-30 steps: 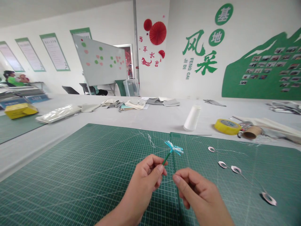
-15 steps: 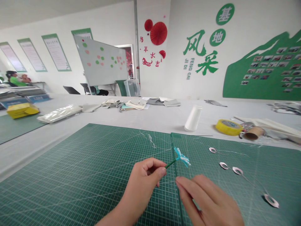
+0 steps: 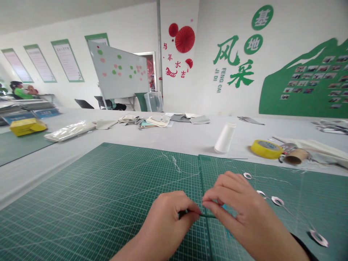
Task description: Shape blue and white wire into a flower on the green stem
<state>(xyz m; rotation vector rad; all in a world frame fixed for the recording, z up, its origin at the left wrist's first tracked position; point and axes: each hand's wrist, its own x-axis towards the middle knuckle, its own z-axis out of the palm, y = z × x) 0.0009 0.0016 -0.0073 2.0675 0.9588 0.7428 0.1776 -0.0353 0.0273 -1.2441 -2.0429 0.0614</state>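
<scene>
My left hand point(image 3: 174, 221) pinches a thin green stem point(image 3: 208, 216) between thumb and fingertips, above the cutting mat point(image 3: 136, 177). The stem points right and passes behind my right hand point(image 3: 239, 210). Of the blue beaded flower point(image 3: 228, 232) at its end, only bits show past the right fingers. My right thumb and index finger are pressed together just above the stem; whatever lies between them is too small or hidden to make out.
Several oval rings with threads, one a pale ring point(image 3: 277, 201), lie on the right. Behind stand a white thread cone point(image 3: 225, 138), yellow tape point(image 3: 266, 149) and a cardboard tube point(image 3: 297, 156). Loose thread point(image 3: 176, 165) lies on the mat. Fabric scraps point(image 3: 157, 120) lie farther back.
My right hand has moved up and left to the stem, its fingers now pinched. The stem has lowered and levelled, and the flower is now mostly covered by the right hand.
</scene>
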